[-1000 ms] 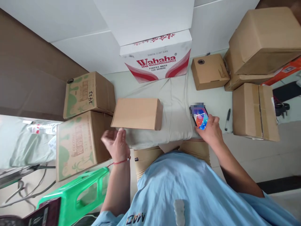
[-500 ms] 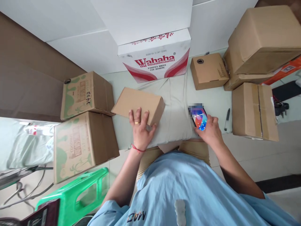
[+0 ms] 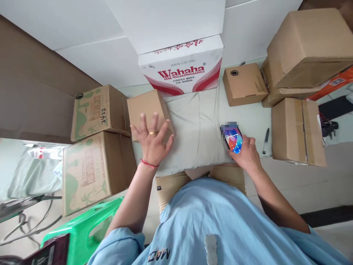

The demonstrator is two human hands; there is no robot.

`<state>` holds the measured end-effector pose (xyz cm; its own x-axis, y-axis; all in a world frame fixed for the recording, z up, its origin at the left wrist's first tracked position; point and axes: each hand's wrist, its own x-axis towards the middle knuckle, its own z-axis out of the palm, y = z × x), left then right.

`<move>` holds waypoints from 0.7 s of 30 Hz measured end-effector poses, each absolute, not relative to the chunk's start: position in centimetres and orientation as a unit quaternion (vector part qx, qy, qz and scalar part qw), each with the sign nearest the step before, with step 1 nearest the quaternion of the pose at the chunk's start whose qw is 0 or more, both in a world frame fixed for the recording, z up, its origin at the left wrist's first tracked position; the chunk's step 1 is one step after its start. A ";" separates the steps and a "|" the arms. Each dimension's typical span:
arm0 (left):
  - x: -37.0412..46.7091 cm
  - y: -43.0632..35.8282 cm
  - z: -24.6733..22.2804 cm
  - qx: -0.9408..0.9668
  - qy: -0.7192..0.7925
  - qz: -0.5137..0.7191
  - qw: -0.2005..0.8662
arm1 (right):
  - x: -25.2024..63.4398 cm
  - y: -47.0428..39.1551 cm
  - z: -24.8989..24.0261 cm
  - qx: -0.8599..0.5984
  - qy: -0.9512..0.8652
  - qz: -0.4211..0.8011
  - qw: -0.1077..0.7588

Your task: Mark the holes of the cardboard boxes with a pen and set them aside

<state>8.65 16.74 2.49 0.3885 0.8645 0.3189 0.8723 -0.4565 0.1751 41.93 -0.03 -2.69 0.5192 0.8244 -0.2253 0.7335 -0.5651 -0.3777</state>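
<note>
My left hand (image 3: 153,141) is spread wide at the near side of a plain brown cardboard box (image 3: 147,103). The fingers overlap the box's lower part; whether they touch it I cannot tell. The box lies turned at an angle, close by the left stacked cartons. In my right hand (image 3: 246,152) is a smartphone (image 3: 234,140) with a lit, colourful screen, gripped along its lower right edge. A dark pen (image 3: 266,140) lies to the right of that hand.
A white-and-red Wahaha carton (image 3: 187,70) stands at the back. Printed cartons (image 3: 85,176) are on the left, above a green stool (image 3: 79,224). To the right are a small brown box (image 3: 244,86), a taped box (image 3: 292,129) and a large box (image 3: 311,48). Pale cloth (image 3: 193,136) covers the middle.
The plain brown box has shifted left and back and turned. My left hand has moved left, its fingers now spread wider. My right hand and the phone have stayed put.
</note>
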 end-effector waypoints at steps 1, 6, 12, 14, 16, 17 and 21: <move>9.5 16.9 2.7 -0.848 -0.508 -0.148 -0.006 | 42.0 0.0 -2.7 -0.864 -0.451 0.190 0.120; 9.7 18.7 2.8 -0.838 -0.541 -0.073 -0.028 | 42.0 -0.3 -2.7 -0.869 -0.441 0.190 0.124; 5.3 21.2 1.6 -0.833 -0.542 -0.112 -0.028 | 41.9 -0.5 -3.4 -0.865 -0.450 0.173 0.138; 4.4 22.3 1.4 -0.836 -0.533 -0.126 -0.040 | 41.7 -0.5 -3.6 -0.862 -0.462 0.156 0.136; 4.2 23.4 1.1 -0.826 -0.543 -0.143 -0.052 | 41.4 -0.5 -3.6 -0.858 -0.481 0.132 0.122; 4.2 23.9 1.0 -0.817 -0.553 -0.152 -0.056 | 41.3 -0.5 -3.6 -0.857 -0.489 0.120 0.111; 5.3 24.4 0.3 -0.783 -0.590 -0.188 -0.049 | 40.8 -0.6 -3.2 -0.859 -0.499 0.091 0.072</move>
<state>5.25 24.40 0.29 0.2323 0.9433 0.2373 0.9062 -0.2985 0.2995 40.77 -0.60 -3.19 0.4848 0.8706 -0.0837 0.8445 -0.4909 -0.2144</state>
